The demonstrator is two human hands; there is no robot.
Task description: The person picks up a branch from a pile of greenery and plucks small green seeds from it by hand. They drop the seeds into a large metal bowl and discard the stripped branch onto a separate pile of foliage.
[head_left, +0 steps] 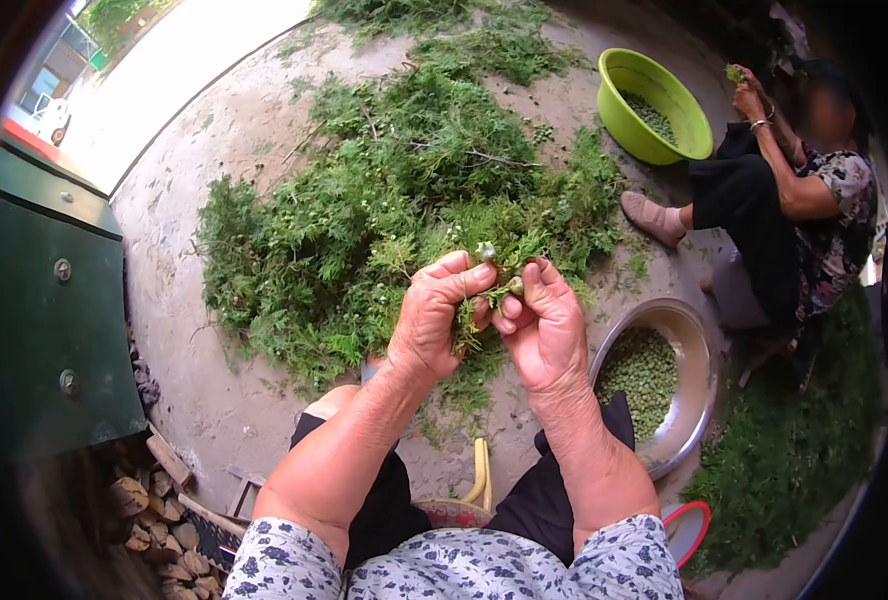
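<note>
My left hand (434,308) is closed round a small green conifer sprig (504,278), with thumb and fingers pinching it. My right hand (544,325) also pinches the sprig, its thumb and forefinger beside a round green cone. A pale green cone (485,251) shows at the tip of my left thumb. Both hands are close together above a large heap of cut conifer branches (364,210) on the concrete floor. To the right of my right hand stands a metal basin (702,400) with many small green cones (644,375) in it.
A lime-green basin (694,120) with green cones stands at the upper right. Beside it another person (814,190) sits and holds a sprig. More greenery (794,470) lies at the lower right. A green metal panel (54,300) and split firewood (159,530) are at left.
</note>
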